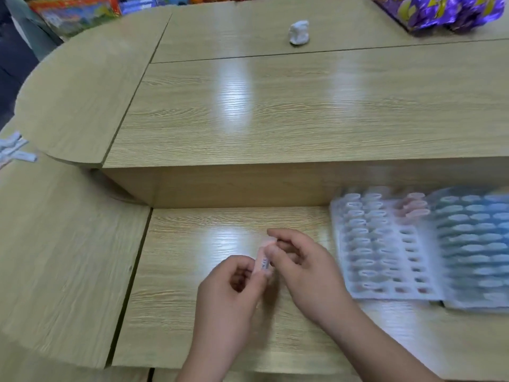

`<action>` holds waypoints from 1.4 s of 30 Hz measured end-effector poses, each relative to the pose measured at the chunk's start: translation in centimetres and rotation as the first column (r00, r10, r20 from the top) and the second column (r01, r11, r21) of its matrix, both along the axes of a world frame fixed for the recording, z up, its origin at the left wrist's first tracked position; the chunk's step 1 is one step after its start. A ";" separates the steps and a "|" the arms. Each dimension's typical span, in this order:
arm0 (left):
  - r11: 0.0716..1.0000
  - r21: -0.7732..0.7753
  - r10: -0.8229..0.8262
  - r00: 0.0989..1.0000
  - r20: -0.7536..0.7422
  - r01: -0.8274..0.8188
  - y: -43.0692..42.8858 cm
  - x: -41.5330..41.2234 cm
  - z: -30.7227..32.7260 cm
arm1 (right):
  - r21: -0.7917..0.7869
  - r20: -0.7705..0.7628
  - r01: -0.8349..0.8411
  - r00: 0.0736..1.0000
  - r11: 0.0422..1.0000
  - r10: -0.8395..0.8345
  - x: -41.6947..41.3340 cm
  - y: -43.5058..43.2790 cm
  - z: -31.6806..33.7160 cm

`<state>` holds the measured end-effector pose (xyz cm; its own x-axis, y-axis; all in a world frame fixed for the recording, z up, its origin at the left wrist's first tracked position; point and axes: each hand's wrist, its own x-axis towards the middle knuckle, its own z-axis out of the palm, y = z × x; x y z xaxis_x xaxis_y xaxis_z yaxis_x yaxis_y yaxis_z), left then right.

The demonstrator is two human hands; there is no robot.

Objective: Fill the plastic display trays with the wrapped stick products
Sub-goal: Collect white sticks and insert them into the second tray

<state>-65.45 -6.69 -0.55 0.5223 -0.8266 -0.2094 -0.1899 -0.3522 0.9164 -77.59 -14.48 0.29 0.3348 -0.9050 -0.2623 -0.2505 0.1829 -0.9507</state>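
Lower desk [209,321]: pale wood-grain top, set below the counter and against its front panel.
Left tray [396,295]: lay flat on the lower desk at its right, with rows of slots, many holding pale wrapped ends; blurred.
Right tray [473,306]: lay on the same desk just beside the left tray, its rows filled with bluish ends; whether the two overlapped could not be told.
Raised counter [275,114]: same wood grain, with a rounded end section [82,92] on the left.
White lump [298,32]: sat alone on the counter's far part.
Purple foil packs [440,9]: lay at the counter's far right corner.
Side surface [63,257]: adjoined the desk on the left.
White wrapped pieces [15,150]: lay at its far left edge.
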 end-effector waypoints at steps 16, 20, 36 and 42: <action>0.915 -0.086 -0.362 0.894 0.263 0.395 -6.8 -11.6 2.9 | -0.458 -0.155 0.276 0.911 0.845 -0.382 -20.3 -4.6 6.2; 0.884 0.064 -0.457 0.831 0.317 0.462 -8.7 -13.8 2.4 | -0.583 -0.317 0.113 0.880 0.805 -0.353 -21.5 -7.7 5.2; 0.906 0.099 -0.416 0.820 0.393 0.412 -8.9 -14.9 1.0 | -0.631 -0.623 -0.393 0.771 0.669 -0.135 -21.8 -10.6 3.2; 0.901 0.091 -0.421 0.806 0.416 0.423 -8.9 -14.9 0.9 | -0.700 -0.648 -0.505 0.747 0.506 -0.151 -21.7 -10.8 2.2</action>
<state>-80.38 -15.59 0.32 0.1576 -0.9864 -0.0473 -0.6812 -0.1432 0.7179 -99.33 -25.25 2.53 0.5930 -0.7311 0.3374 -0.6913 -0.6771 -0.2522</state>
